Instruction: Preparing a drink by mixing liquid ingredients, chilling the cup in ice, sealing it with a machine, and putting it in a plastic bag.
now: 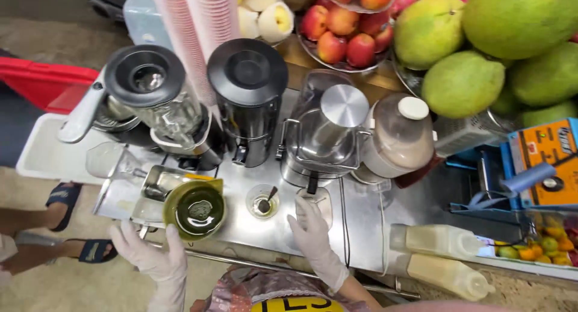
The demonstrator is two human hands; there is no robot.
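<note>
My left hand (pixel 153 258), in a white glove, lies with fingers spread at the near edge of the steel counter (pixel 355 228). Its thumb is right beside a clear cup of green juice (pixel 194 210), and its fingers are by a small metal tray (pixel 153 185). My right hand (pixel 313 237), also gloved, reaches forward and closes round a clear empty cup (pixel 320 206). That cup stands under the spout of a steel juicer (pixel 325 137). A small glass with a spoon (pixel 262 202) sits between my hands.
A blender (pixel 147 83), a black-lidded machine (pixel 248 77) and a white-capped jug (pixel 400 134) line the back. Behind them are pink cup stacks (pixel 198 23), apples (pixel 346 29) and large green fruit (pixel 463 83). Squeeze bottles (pixel 448 273) lie at the right. Another person's sandalled feet (pixel 66 197) are at the left.
</note>
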